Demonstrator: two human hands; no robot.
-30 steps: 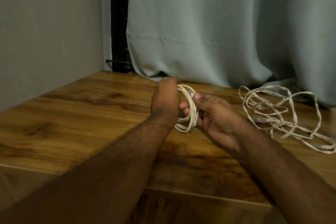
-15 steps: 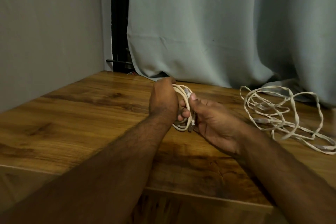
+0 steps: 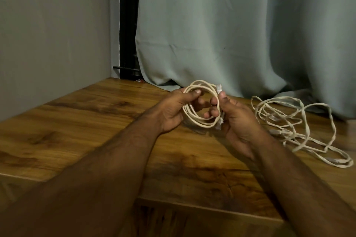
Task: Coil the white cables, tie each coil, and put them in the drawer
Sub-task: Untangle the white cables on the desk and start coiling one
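The left hand (image 3: 174,109) grips the coil (image 3: 202,106) on its near side; the right hand (image 3: 237,119) pinches the far side, a plug (image 3: 219,88) above its thumb. Tying seems next: wrap that end round the loops. Right of it lies a loose cable (image 3: 300,127). No writing legible.

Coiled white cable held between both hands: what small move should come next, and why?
Probably wrap the free plug end around the coil to tie it. The left hand and right hand each grip a side, the loops look gathered, no tie shows, and a loose cable waits on the table.
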